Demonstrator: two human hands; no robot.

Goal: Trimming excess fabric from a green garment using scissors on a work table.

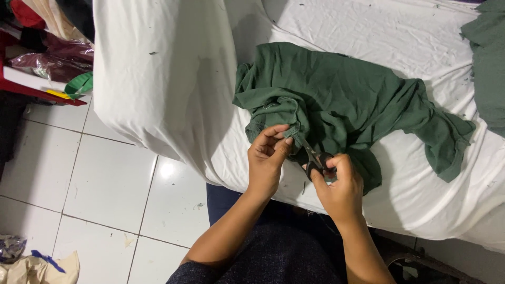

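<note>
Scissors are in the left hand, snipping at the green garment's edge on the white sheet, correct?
Not quite: the head view shows the scissors in the right hand. The left hand pinches the green garment edge on the white sheet.

the white sheet (158, 79) left of the green shirt (336, 100) lies bare, so a hand could pass there. bare sheet also runs behind the shirt. right of it, a second green cloth (489, 63) blocks the bed's far corner. both hands and scissors (313, 158) crowd the shirt's near edge.
</note>
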